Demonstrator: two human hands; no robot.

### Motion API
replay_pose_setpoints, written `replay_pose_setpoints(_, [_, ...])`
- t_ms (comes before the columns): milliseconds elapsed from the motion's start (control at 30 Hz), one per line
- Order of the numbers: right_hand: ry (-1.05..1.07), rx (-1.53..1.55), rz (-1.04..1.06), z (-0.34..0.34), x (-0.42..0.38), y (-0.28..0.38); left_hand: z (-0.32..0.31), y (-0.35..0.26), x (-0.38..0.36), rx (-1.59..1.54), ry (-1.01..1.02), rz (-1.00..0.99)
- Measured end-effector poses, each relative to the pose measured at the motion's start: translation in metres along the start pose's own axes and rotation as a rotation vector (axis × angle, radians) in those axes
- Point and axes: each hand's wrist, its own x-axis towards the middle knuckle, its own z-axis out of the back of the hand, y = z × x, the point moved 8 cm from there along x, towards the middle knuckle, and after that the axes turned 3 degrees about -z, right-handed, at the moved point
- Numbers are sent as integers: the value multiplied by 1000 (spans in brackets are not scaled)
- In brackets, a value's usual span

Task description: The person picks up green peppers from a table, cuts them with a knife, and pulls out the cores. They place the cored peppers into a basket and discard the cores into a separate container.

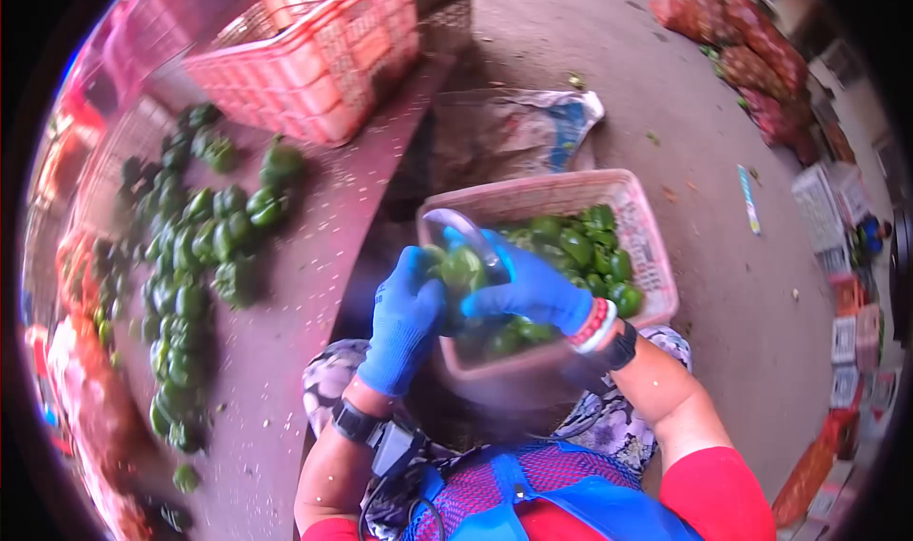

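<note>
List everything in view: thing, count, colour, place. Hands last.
green pepper in hands: one, green, held between both hands over the tub
clear bag: one, transparent, around the held pepper, at the right hand
tub: one, pink, on the lap, holding green peppers
loose peppers: many, green, piled on the table to the left
crate: one, pink, far end of the table
sacks: several, red mesh, on the ground, upper right
left hand: blue glove, on the pepper
right hand: blue glove, on pepper and bag
</note>
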Motion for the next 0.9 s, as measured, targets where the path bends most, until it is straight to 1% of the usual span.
replay_pose_setpoints(33, [-41,96,-80,16,-6,-24,-16,11,11,5,29,13])
replay_pose_setpoints(67, [-73,196,-158,30,-11,-45,-27,13,19,11,85,-16])
replay_pose_setpoints(133, [-117,192,-222,45,-19,-62,-42,23,27,51,153,-54])
replay_pose_setpoints(200, [-162,142,-241,56,-22,-79,-51,32,33,131,210,-92])
replay_pose_setpoints(300, [-258,87,-313,71,-29,-91,-65,38,42,35,295,-34])
replay_pose_setpoints(333, [-303,54,-334,76,-31,-92,-69,37,43,60,329,-4])
replay_pose_setpoints(367, [-348,22,-356,80,-33,-94,-71,28,48,189,335,-159])
replay_pose_setpoints(433, [-393,5,-475,83,-37,-85,-77,13,49,437,334,-471])
replay_pose_setpoints(500, [-409,14,-559,81,-39,-79,-83,13,49,561,332,-560])
replay_pose_setpoints(533, [-415,19,-599,81,-40,-80,-87,12,48,624,329,-604])
replay_pose_setpoints(633, [-471,151,-529,79,-40,-87,-87,-7,36,643,123,-651])
replay_pose_setpoints(667, [-496,201,-466,79,-38,-89,-88,-9,34,690,74,-617])
replay_pose_setpoints(733, [-536,294,-341,79,-30,-86,-84,-16,31,668,-18,-660])
replay_pose_setpoints(767, [-550,327,-384,79,-32,-88,-83,-20,31,658,-63,-683])
replay_pose_setpoints(833, [-580,394,-473,75,-37,-78,-80,-21,35,563,-63,-680])
replay_pose_setpoints(900, [-664,384,-449,76,-40,-78,-78,-15,44,433,-66,-655])
